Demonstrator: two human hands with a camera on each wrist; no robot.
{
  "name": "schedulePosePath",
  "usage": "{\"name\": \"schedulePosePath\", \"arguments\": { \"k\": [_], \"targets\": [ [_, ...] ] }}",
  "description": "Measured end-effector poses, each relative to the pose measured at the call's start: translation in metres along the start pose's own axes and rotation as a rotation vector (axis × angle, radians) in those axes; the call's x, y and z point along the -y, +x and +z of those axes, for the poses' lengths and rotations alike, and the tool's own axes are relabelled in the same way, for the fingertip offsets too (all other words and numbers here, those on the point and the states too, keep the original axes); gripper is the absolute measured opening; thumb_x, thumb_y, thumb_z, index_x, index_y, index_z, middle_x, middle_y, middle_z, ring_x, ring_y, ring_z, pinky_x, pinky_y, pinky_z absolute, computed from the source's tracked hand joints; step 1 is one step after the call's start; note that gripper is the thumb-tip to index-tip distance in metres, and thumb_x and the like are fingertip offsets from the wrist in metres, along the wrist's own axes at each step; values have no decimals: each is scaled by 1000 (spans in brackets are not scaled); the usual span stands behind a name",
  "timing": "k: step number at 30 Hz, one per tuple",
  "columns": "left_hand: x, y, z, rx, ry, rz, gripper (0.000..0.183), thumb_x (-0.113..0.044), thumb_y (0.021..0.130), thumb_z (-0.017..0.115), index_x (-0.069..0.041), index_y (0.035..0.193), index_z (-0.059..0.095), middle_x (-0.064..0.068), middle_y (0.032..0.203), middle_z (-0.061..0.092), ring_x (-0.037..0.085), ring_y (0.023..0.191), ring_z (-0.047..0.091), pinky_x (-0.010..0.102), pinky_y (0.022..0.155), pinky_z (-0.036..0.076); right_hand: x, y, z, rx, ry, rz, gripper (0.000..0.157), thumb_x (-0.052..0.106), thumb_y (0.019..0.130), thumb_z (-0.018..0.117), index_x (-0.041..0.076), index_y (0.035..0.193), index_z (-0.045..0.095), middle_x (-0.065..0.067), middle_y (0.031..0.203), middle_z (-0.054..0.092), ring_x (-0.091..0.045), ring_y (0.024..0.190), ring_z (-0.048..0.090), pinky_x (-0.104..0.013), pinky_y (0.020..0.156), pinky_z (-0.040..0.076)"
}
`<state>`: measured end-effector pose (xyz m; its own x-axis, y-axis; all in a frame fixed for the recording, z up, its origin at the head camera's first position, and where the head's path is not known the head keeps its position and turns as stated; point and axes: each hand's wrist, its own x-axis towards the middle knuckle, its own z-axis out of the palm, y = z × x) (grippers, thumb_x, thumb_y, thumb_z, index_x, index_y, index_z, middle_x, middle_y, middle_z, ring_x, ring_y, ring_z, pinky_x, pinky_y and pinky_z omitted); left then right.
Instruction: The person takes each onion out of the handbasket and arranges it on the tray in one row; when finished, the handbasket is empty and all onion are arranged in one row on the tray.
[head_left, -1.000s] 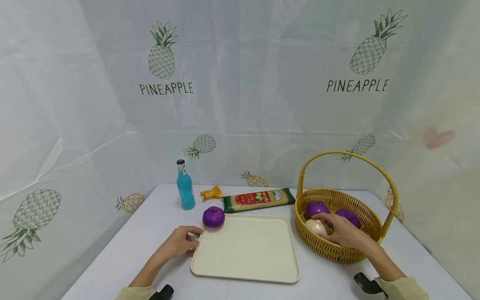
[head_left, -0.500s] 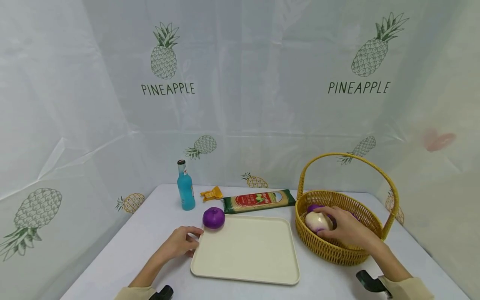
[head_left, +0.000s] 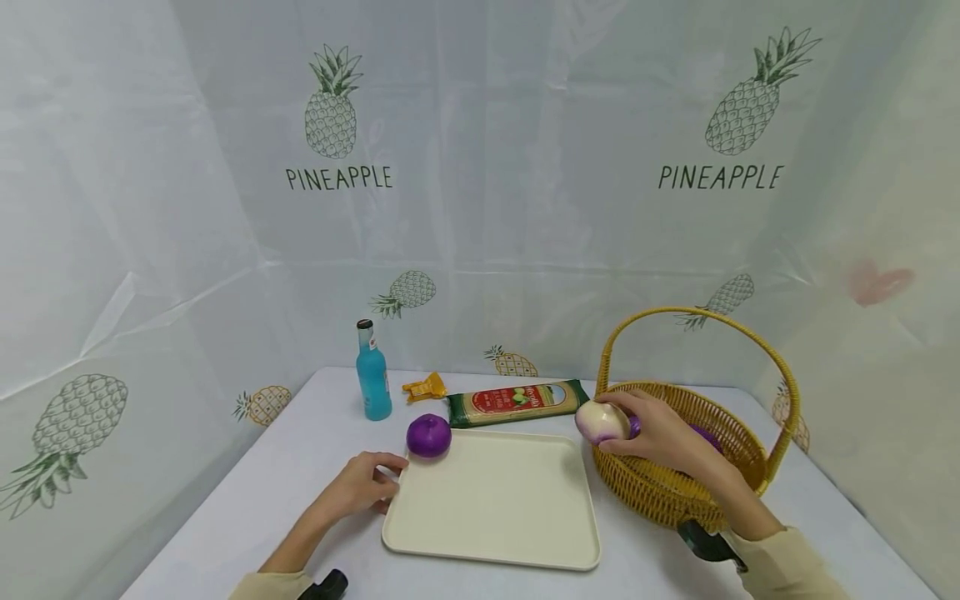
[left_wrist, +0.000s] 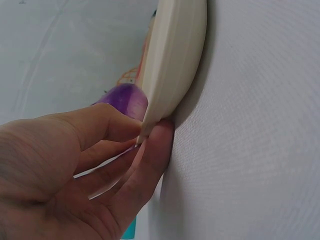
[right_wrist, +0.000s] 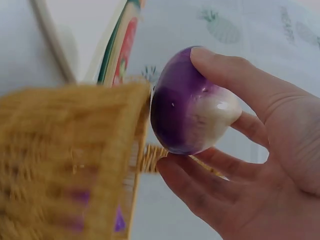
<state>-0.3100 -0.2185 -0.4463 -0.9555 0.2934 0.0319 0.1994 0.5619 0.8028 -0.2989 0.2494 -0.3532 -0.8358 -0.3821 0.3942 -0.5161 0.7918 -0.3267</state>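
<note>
My right hand (head_left: 654, 429) grips a white and purple turnip (head_left: 602, 422) above the left rim of the wicker basket (head_left: 652, 504). In the right wrist view, the thumb and fingers hold the turnip (right_wrist: 187, 107) from opposite sides, clear of the basket wall (right_wrist: 75, 135). My left hand (head_left: 362, 485) pinches the left edge of a cream tray (head_left: 491, 500); the left wrist view has the thumb over the tray rim (left_wrist: 172, 60) and fingers beneath. A purple turnip (head_left: 429, 436) sits at the tray's back left corner. Purple pieces (head_left: 705, 435) show inside the basket, partly hidden by my right hand.
Behind the tray lies a green and red packet (head_left: 517, 402), with a small orange-yellow wrapped item (head_left: 425, 387) to its left. A blue bottle (head_left: 372, 375) stands upright at the back left. The basket's tall arched handle (head_left: 701, 312) rises over its opening.
My right hand has lifted the white and purple turnip out of the basket and moved it left, over the rim. The left hand keeps its hold on the tray edge.
</note>
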Motion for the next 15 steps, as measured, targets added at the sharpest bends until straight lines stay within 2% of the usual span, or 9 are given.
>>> {"name": "schedulePosePath", "arguments": {
  "k": [5, 12, 15],
  "targets": [
    [2, 1, 1, 5, -3, 1, 41, 4, 79, 65, 3, 119, 65, 14, 105, 68, 16, 70, 62, 31, 54, 60, 16, 16, 12, 2, 36, 3, 63, 34, 76, 83, 16, 131, 60, -13, 119, 61, -25, 99, 59, -41, 78, 55],
    [1, 0, 0, 5, -1, -3, 40, 4, 79, 65, 3, 119, 65, 15, 107, 68, 16, 71, 61, 31, 54, 60, 38, 38, 36, 65, 96, -49, 64, 33, 76, 83, 17, 133, 58, -12, 119, 59, -17, 87, 56, -24, 66, 50],
    [0, 0, 0, 3, -1, -6, 40, 4, 79, 65, 3, 120, 65, 15, 107, 68, 16, 71, 62, 31, 54, 60, 47, 48, 52, 84, 110, -67, 64, 33, 75, 83, 17, 132, 59, -13, 124, 59, -20, 94, 57, -28, 71, 52]
  ]
}}
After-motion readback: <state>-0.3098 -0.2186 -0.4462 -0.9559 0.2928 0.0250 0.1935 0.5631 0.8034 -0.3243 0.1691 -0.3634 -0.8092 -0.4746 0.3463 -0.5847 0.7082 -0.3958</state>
